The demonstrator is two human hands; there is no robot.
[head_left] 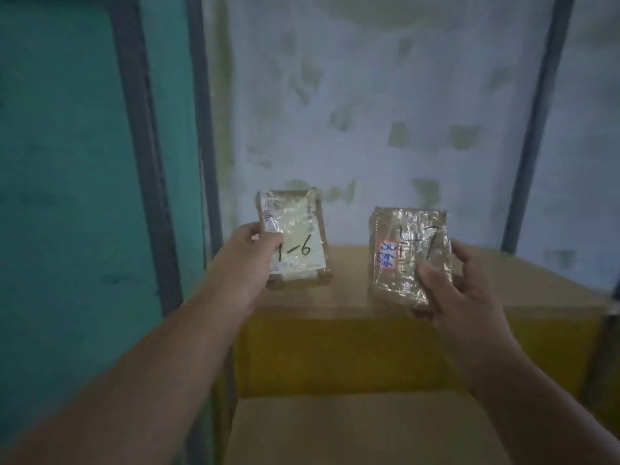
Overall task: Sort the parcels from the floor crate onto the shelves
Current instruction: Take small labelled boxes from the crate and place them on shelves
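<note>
Nearest, low in the frame: a tan shelf board [352, 427], bare forearms crossing above it from both lower corners. Above that, a yellow front panel [335, 350] under the next board up, the upper shelf [503, 276].

Left hand [248, 260], fingers curled round the left edge of a small taped parcel [298, 236], thumb pressed on its white label. Marked "1-6" in black handwriting. Held upright, face toward the camera, above the left end of the upper shelf; whether its lower edge touches the board, impossible to tell.

Right hand [459, 290], fingers wrapped behind a second parcel [411, 253], thumb laid across its shiny taped front near the lower right corner. Marked with black handwriting, roughly "1-7", blurred, beside a small red-bordered sticker with blue writing. Also upright, over the middle of the upper shelf, well apart from the first parcel.

Grey metal uprights [201, 112] at left and right of the rack. Farthest back, a pale wall [385, 95] patched with greenish marks, and a teal surface [67, 162] to the left.
</note>
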